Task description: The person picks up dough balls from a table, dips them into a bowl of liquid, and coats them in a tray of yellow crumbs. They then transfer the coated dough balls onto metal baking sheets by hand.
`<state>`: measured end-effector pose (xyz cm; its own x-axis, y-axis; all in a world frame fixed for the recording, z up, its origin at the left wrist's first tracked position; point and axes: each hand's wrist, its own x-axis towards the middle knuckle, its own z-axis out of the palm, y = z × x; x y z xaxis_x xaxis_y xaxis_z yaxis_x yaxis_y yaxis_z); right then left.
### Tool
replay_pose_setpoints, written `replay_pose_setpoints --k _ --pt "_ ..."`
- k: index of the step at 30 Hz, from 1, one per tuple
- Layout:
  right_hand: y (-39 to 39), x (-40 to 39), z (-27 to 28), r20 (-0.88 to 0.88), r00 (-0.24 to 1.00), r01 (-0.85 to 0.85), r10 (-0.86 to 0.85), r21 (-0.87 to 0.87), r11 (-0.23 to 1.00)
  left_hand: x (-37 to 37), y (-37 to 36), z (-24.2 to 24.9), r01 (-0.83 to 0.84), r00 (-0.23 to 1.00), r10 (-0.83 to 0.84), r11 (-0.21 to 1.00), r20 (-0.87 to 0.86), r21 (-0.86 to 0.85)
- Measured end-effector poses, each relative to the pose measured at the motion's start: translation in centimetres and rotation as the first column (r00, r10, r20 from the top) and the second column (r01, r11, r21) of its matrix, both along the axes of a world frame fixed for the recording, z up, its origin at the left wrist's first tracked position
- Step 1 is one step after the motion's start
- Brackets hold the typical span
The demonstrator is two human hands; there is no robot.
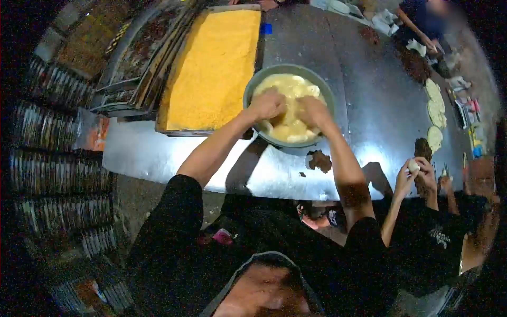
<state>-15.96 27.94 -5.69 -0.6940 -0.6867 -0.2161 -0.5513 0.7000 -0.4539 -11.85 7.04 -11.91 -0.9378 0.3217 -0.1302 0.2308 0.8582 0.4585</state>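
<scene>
A round grey-green basin (331, 99) stands on the metal table, holding pale yellow liquid (281, 83) with several whitish pieces (312, 90) in it. What the pieces are, I cannot make out. My left hand (270, 103) reaches into the left half of the basin, its fingers down in the liquid. Opposite it, my right hand (312, 111) dips in from the right. Fingers of both hands are blurred and partly under the liquid, so anything they hold is hidden. Left of the basin lies a large tray (165, 113) filled with yellow crumbs (214, 71).
Dark, worn trays (140, 66) lean stacked at the far left. A brown clump (319, 161) sits near the table's front edge. On the right, a person's hands (417, 174) hold a pale round piece (413, 166). Flat pale dough pieces (435, 108) lie beyond.
</scene>
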Motion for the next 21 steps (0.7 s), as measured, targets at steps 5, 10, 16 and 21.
replay_pose_setpoints --k 5,10,16,21 --pt "-0.6 -4.5 -1.6 -0.296 0.950 0.048 -0.101 -0.181 0.982 0.5 0.5 0.3 -0.477 0.837 0.526 0.836 -0.151 0.270" --pt "-1.4 -5.8 -4.6 0.321 0.941 0.188 -0.109 -0.227 0.956 -1.3 0.7 -1.7 -0.598 0.796 0.446 0.473 0.409 0.647" --pt "-1.3 -5.0 -9.3 0.928 0.349 0.697 -0.129 -0.165 0.698 -3.3 0.6 -3.3 -0.771 0.627 0.163 0.273 0.762 0.576" --pt "-3.0 -2.5 -5.9 0.991 0.034 0.835 0.127 -0.098 0.541 -4.3 1.8 -4.2 -0.822 0.561 0.116 -0.042 0.820 0.568"
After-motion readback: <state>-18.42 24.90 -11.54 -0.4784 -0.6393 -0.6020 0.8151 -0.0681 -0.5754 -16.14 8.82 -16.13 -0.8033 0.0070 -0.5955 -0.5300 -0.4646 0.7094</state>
